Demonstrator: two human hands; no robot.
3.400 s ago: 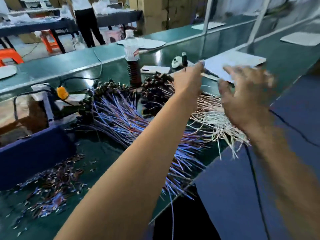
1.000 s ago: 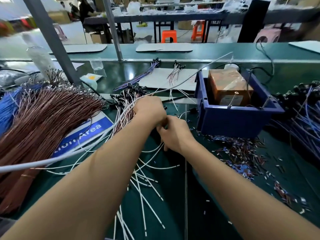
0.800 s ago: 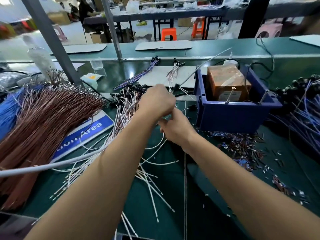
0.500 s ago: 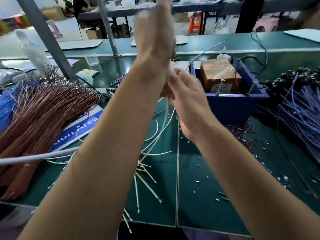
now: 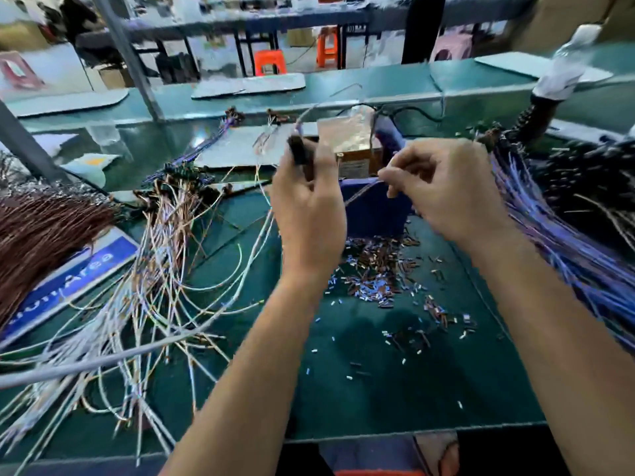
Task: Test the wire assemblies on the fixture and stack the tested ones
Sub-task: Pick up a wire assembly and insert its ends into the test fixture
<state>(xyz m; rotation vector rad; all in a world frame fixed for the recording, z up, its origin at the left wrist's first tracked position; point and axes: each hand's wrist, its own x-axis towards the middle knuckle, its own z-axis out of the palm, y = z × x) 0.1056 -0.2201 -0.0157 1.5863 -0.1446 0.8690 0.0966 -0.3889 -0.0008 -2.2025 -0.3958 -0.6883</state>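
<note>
— Hands up off the counter [image 5: 395, 389] now: half a second back they were raised high and close together, and before that down in the loose pile. What have they got?

— One wire assembly [image 5: 360, 190], drawn out between them. The left hand [image 5: 309, 207] has its grip curled round the dark connector end [image 5: 298, 151]; the right hand [image 5: 443, 187] pinches the thin wire near its other end. Both are clamped on the same piece, held in the air just in front of the blue bin [image 5: 374, 207].

— So a fresh one has been picked and straightened?

— That is my reading. It has come clear of the tangle and looks ready to go to the fixture, which I take to be the brown box [image 5: 350, 146] sitting in the bin. Untested, I'd judge.

— And the rest?

— Loose white-and-brown wires [image 5: 165, 269] sprawl at left, a thick brown bundle [image 5: 44, 231] beyond them over a blue label. A blue-violet bundle [image 5: 567, 242] with dark connectors lies at right, likely the finished stack. Small cut scraps [image 5: 374, 273] litter the green mat by the bin.

— The room?

— A workshop: more green benches behind, orange stools, a metal post, a bottle at far right. Blurred, so no finer detail.
</note>
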